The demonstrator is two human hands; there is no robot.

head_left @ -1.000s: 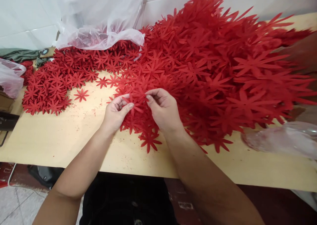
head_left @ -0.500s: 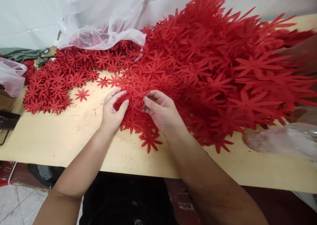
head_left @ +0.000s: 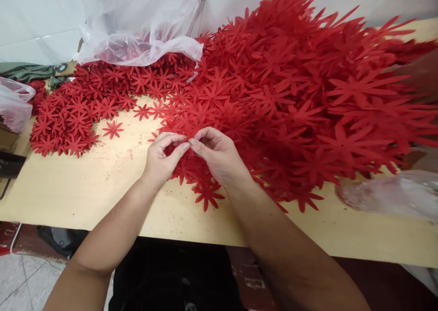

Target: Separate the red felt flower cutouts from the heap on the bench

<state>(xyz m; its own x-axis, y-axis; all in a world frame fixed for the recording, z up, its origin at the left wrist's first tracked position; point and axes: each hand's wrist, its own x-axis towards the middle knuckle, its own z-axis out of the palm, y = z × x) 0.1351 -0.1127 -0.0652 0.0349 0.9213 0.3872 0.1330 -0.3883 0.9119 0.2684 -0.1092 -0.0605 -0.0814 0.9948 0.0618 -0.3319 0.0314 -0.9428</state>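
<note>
My left hand [head_left: 164, 153] and my right hand [head_left: 219, 156] meet over the near edge of the red flower pile [head_left: 260, 101]. Thumb and fingertips of each are pinched together, the tips almost touching. A bit of red shows between them, too small to tell from the pile behind. One many-petalled red flower [head_left: 208, 194] lies just below my right hand on the pale table [head_left: 112, 197]. Another single flower [head_left: 112, 129] rests apart, to the left of my hands.
A second heap of smaller red flowers [head_left: 77, 106] covers the table's left part. A white plastic bag [head_left: 143, 23] stands behind it against the tiled wall. Clear plastic [head_left: 393, 194] lies at the right, and another bag [head_left: 15, 101] at the far left.
My left hand has moved right and closed from open fingers to a pinch. My right hand has shifted slightly left, so the fingertips now meet.
</note>
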